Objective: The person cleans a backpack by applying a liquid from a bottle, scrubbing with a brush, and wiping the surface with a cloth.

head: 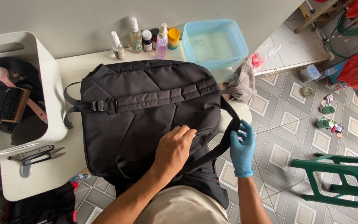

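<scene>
Head view: a small white table (42, 178) is seen from above, standing against a pale wall on a patterned tile floor.
Backpack: a black backpack (141, 108) is laid flat across the table, its lower end hanging over the near edge; a buckled strap (104, 106) is stretched across its upper part.
Bin: a white bin (48, 74) is placed at the table's left end, with brushes (13, 103) and dark items inside.
Basin: a clear blue basin (214, 43) of water is set at the far right corner, with a grey cloth (243, 83) draped just beside it.
Stool: a green plastic stool (344, 178) is seen on the floor, well apart to the right.
Left hand: the bare left hand (174, 149) is laid palm-down on the backpack's lower right, fingers curled onto the fabric; no firm grasp can be told.
Right hand: the right hand (242, 147), in a blue glove, is closed around a black shoulder strap (228, 135) at the backpack's right edge.
Bottles: a row of small spray bottles and jars (146, 39) is lined up along the wall.
Snips: metal thread snips (36, 155) are laid near the bin, on the table's left front.
</scene>
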